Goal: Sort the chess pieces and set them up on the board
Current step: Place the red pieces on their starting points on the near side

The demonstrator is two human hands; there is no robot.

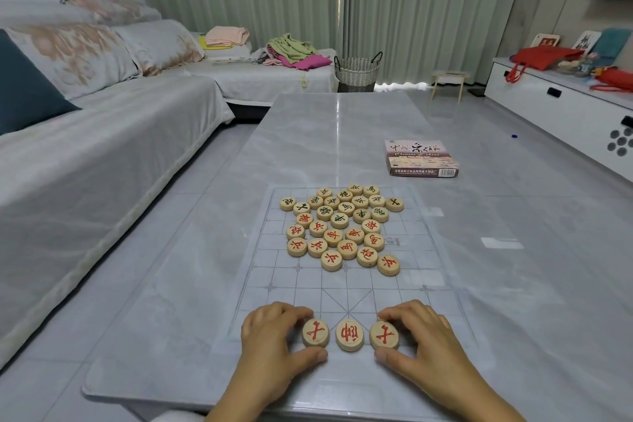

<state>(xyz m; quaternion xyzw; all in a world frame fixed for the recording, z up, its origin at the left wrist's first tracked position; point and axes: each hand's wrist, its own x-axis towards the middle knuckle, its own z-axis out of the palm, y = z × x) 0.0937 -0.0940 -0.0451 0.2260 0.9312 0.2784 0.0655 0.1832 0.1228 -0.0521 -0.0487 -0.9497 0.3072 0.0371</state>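
A thin transparent chess board sheet (274,271) with faint grid lines lies on the grey table. A heap of round wooden pieces sits mid-board: black-marked pieces (346,204) at the far end, red-marked pieces (342,245) nearer me. Three red pieces stand in a row on the near edge line. My left hand (274,336) grips the left red piece (315,332) between thumb and fingers. My right hand (418,336) grips the right red piece (384,334) the same way. The middle red piece (349,335) stands free between them.
A Chinese chess box (419,158) lies on the table beyond the board, to the right. A grey sofa (102,147) runs along the left. A woven basket (358,68) stands past the table's far end. A white cabinet (565,106) lines the right.
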